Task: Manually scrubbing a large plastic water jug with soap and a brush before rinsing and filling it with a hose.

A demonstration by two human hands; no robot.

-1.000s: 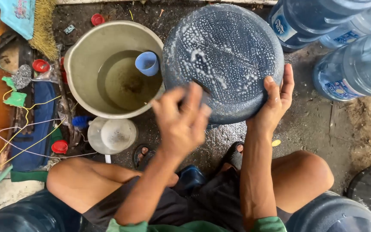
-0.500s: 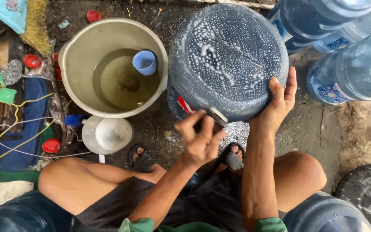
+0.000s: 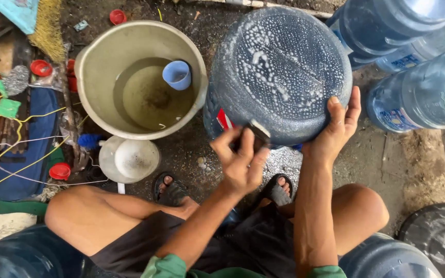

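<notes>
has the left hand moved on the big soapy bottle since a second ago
Yes. The left hand has dropped from over the soapy bottle's base to its near side wall, now pressing a dark scrubber there, judged against the tan basin beside it.

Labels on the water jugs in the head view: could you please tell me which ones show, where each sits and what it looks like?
Soapy jug, steadied by the right hand: red and white label low on its left side, near the left hand.
Lying jug at right: blue and white label band at its lower left end.
Upper jug: blue label strip, partly hidden.
</notes>
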